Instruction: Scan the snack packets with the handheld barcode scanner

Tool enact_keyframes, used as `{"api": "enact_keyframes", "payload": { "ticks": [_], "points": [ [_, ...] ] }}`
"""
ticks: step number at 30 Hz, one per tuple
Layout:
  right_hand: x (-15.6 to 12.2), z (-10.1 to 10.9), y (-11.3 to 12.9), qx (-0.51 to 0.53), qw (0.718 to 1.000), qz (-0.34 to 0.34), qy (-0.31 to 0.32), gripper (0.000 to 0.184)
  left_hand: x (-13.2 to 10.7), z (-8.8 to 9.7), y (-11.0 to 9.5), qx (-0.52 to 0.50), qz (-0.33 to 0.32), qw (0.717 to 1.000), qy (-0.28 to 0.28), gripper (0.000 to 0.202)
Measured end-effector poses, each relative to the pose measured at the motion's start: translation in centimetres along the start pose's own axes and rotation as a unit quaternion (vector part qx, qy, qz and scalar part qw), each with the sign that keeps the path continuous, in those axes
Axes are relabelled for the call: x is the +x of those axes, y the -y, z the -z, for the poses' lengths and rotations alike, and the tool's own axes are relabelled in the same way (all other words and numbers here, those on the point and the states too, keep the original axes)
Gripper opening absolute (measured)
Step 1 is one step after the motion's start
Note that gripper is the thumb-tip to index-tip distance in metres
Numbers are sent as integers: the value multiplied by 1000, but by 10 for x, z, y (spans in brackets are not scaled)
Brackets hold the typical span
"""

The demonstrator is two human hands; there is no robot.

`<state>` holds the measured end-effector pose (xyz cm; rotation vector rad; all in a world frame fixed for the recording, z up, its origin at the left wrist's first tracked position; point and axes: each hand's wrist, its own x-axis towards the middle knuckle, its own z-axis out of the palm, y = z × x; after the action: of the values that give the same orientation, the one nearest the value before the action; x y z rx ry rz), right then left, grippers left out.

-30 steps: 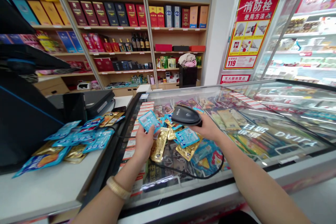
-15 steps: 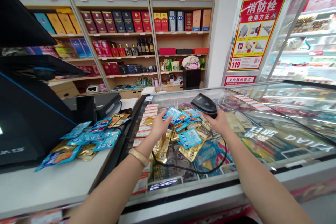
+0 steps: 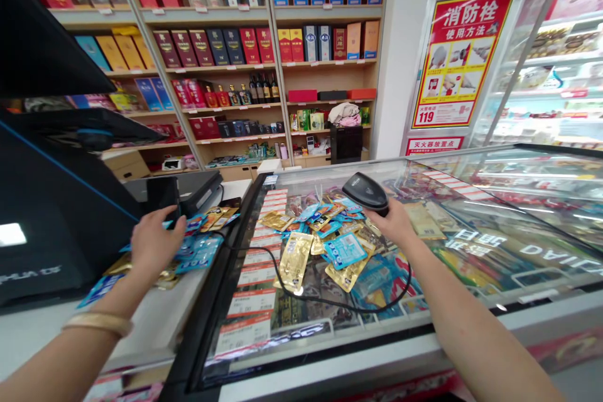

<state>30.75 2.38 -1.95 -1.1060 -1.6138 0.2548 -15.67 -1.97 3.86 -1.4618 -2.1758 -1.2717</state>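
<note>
My left hand hovers over the white counter, fingers spread and holding nothing, beside a black card terminal and above a heap of blue sachets. My right hand grips a black handheld barcode scanner above a glass freezer lid. Its black cable trails across the lid. Below the scanner lie loose gold sachets and blue sachets. Some gold packets sit on the counter near my left fingers.
A black checkout monitor fills the left side. Behind the counter stand wooden shelves of boxed liquor and bottles. A red and yellow hydrant poster hangs on the wall, next to a lit chilled display case.
My left hand has moved left, from over the freezer lid to over the counter. My right hand and the scanner stay nearly in place.
</note>
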Motion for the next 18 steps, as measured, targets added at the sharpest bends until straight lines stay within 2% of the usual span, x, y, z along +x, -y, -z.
{"api": "enact_keyframes", "payload": {
  "ticks": [2,4,7,10,15,16,18],
  "points": [
    [-1,-1,2,-2,1000,1,2,32,14,17,19,74,51,995,45,21],
    [-2,-1,3,-8,1000,6,1,32,20,28,29,135,85,982,101,25],
    [-2,-2,2,-20,1000,15,4,32,22,35,32,201,106,961,158,31],
    [-2,-3,1,-24,999,19,10,30,23,34,33,237,130,946,182,34],
    [-2,-4,0,-8,999,32,21,28,30,31,41,251,140,930,227,41],
    [-2,-4,1,-9,999,32,21,28,31,31,43,243,144,932,227,41],
    [-3,-5,2,-13,999,27,21,27,33,35,49,160,153,954,201,40]
  ]
}}
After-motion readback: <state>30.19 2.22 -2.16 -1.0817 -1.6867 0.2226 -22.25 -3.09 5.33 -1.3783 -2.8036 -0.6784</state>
